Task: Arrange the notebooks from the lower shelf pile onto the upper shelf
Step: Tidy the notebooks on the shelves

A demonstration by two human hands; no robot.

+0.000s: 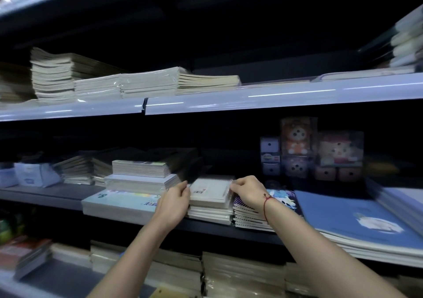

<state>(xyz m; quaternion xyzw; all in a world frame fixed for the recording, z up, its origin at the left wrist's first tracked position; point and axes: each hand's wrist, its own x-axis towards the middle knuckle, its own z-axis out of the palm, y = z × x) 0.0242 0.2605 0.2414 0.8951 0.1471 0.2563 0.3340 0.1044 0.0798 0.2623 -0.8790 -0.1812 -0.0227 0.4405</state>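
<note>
Hands (pixel 210 197) pinch both side edges of the top notebook (pixel 209 191); neighbouring stacks (pixel 142 178) crowd close.

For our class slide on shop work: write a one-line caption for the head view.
Both hands, left hand and right hand, grip a wrapped notebook pack atop the lower-shelf pile.

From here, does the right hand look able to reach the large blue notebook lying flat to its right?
Probably yes: the right hand grips a white wrapped notebook pack, but the large blue notebook lies uncovered nearby.
</note>
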